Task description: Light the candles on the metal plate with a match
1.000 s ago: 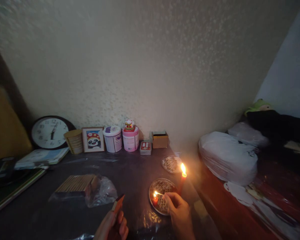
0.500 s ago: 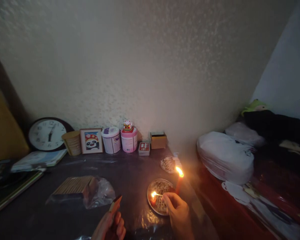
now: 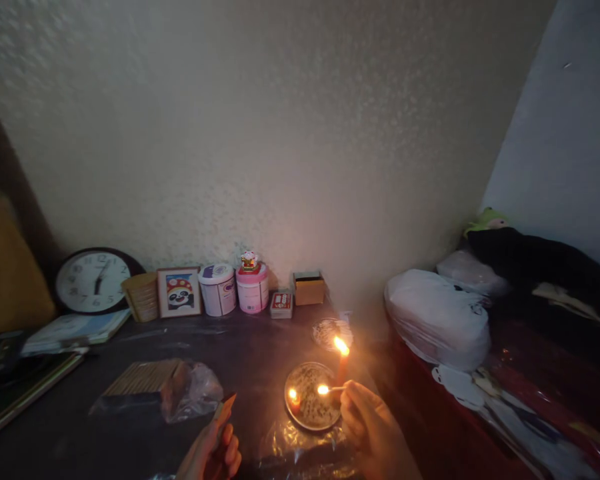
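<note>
The room is dark, and only small flames give light to the table (image 3: 260, 347). On the far left a round clock (image 3: 93, 282) leans on the wall, with some books (image 3: 75, 328) lying in front of it. Next come a small stack of woven cups (image 3: 141, 297), a framed panda picture (image 3: 179, 293), a white tin (image 3: 217, 289) and a pink tin (image 3: 253, 289) with a little figurine (image 3: 249, 261) on top. More in front lies a bundle of sticks (image 3: 143, 377), half inside a clear plastic bag (image 3: 190, 393).

At the bottom edge the left hand (image 3: 211, 455) is closed around a matchbox (image 3: 224, 410), which points up and to the right. To its right stands a round metal plate (image 3: 311, 405) on the table. A short candle stub (image 3: 294, 398) burns on the left part of the plate, and a tall red candle (image 3: 341, 363) burns at its right rim. The right hand (image 3: 375, 433) pinches a lit match (image 3: 330, 389) between its fingertips; the match flame is over the plate, between the two candles and apart from the stub. Behind the plate is a second small dish (image 3: 331, 332). Further right, a white plastic bag (image 3: 437, 320) lies on a red surface.
</note>
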`<state>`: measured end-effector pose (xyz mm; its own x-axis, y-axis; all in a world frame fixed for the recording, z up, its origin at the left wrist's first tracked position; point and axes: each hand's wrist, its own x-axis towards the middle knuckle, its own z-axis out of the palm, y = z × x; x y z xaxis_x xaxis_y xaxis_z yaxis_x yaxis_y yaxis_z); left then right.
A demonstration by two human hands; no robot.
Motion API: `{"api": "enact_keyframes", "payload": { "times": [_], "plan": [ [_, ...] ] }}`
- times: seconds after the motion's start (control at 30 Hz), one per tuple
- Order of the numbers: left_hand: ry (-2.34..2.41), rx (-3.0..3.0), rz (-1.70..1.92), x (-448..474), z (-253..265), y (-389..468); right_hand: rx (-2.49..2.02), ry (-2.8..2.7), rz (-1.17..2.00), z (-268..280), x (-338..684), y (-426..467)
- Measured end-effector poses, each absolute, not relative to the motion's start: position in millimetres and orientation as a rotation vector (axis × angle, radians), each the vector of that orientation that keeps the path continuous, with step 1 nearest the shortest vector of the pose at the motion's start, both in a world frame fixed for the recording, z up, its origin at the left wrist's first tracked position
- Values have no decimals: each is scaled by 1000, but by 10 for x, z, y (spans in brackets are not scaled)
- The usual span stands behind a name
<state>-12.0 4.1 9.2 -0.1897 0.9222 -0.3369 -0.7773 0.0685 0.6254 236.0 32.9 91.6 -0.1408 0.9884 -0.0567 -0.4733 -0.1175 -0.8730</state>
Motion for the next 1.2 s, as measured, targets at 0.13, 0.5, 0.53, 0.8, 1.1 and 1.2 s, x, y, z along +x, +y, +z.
{"api": "enact_keyframes", "payload": {
  "times": [0.13, 0.5, 0.53, 0.8, 1.1, 1.2],
  "plan": [
    [846, 276, 1639, -40, 92, 45, -589, -642, 1551, 1092, 2725, 313],
    [879, 290, 1652, 82, 103, 18, -1155, -1337, 995, 812, 2888, 327],
    [881, 286, 1640, 77, 103, 16, -1138, -1318, 1028, 817, 2910, 330],
    [875, 286, 1628, 53, 75, 53, -1132, -1256, 1091, 739, 2939, 376],
    [892, 269, 1645, 65, 148, 44, -1208, -1329, 1146, 845, 2644, 215],
    [904, 268, 1588, 39, 145, 45, -1188, -1344, 1236, 891, 2601, 190]
  ]
}}
